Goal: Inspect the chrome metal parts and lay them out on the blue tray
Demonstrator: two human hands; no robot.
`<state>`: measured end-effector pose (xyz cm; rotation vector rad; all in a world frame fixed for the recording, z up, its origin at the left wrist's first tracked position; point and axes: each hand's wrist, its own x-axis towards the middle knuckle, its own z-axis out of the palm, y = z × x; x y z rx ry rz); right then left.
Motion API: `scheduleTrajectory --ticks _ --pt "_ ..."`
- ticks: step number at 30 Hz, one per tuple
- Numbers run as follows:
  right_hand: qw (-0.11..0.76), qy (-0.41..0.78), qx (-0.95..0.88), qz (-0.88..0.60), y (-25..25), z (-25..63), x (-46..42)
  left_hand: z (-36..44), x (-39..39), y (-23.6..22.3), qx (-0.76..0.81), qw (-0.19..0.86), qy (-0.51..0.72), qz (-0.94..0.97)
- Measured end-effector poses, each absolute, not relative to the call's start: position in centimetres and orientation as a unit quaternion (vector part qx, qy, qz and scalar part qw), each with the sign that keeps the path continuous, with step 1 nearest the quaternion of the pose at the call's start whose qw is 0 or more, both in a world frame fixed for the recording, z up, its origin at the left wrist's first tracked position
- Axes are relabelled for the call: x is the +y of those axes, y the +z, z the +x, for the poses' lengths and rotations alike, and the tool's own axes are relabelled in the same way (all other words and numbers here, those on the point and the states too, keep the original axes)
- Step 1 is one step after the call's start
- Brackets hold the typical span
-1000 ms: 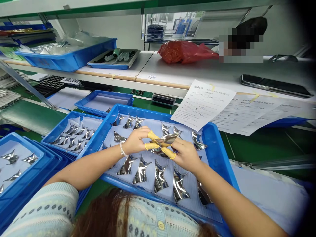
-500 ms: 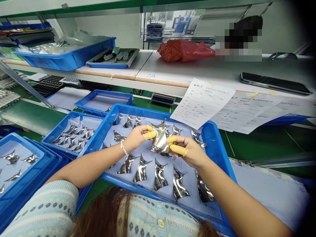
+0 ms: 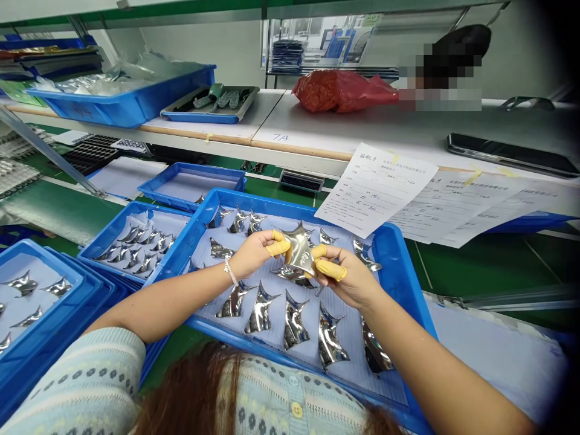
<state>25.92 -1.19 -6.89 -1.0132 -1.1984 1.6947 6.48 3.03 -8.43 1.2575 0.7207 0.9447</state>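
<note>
Between my two hands is a shiny, curved metal piece (image 3: pixel 299 249) with pointed corners and some lettering on its face. My left hand (image 3: pixel 258 251) pinches its left edge, and my right hand (image 3: pixel 347 272) grips the right edge. Yellow finger cots cover the thumb and fingertips of both. Below them lies a large blue tray (image 3: pixel 410 284) lined with white paper, where several similar metal pieces (image 3: pixel 296 320) lie in rows. My hands hide part of the middle row.
Left of the tray are a smaller blue tray (image 3: pixel 97 241) of metal pieces and stacked blue trays (image 3: pixel 75 302). Printed sheets (image 3: pixel 376 187) hang from the shelf edge (image 3: pixel 317 151). On the shelf lie a red bag (image 3: pixel 339 90), a phone (image 3: pixel 512 156) and a blue bin (image 3: pixel 136 103).
The held metal piece has turned in my fingers, so lettering now shows on its face. Both hands keep their grip in nearly the same place.
</note>
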Motion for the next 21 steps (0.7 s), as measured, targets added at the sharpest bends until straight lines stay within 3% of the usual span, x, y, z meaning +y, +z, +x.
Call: scheduleTrajectory --ticks 21 --pt "0.371 0.636 -0.496 -0.461 -6.80 25.74 -0.77 6.42 3.08 -8.27 0.302 0.664 0.432 0.530"
